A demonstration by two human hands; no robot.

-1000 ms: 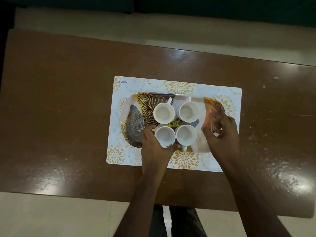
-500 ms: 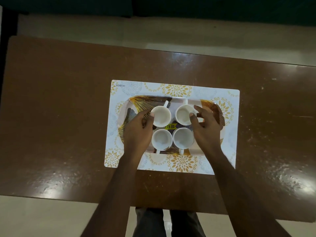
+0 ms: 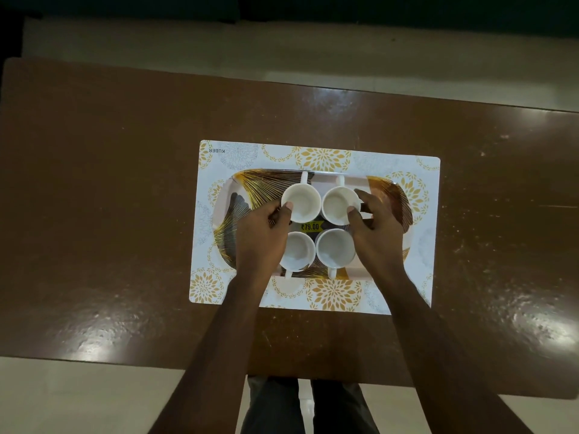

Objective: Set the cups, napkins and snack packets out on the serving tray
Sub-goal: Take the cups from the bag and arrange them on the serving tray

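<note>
Both hands now sit on the far pair of cups; a second ago the left hand (image 3: 261,233) was down at the near-left cup (image 3: 297,250) and the right hand (image 3: 374,228) off at the tray's right end. Left thumb and fingers pinch the far-left cup (image 3: 301,203) at its near-left rim; right hand pinches the far-right cup (image 3: 340,204) across its right side. Judgement: near row done, far row being squared up. All four cups stand upright, mouths up, in a tight two-by-two block at the middle of the serving tray (image 3: 396,198), around a yellow price sticker (image 3: 311,227). Far handles point to the far edge, near handles to the near edge. Tray's long axis runs left-right, matching the placemat (image 3: 423,245) under it. No napkins or snack packets in view.
</note>
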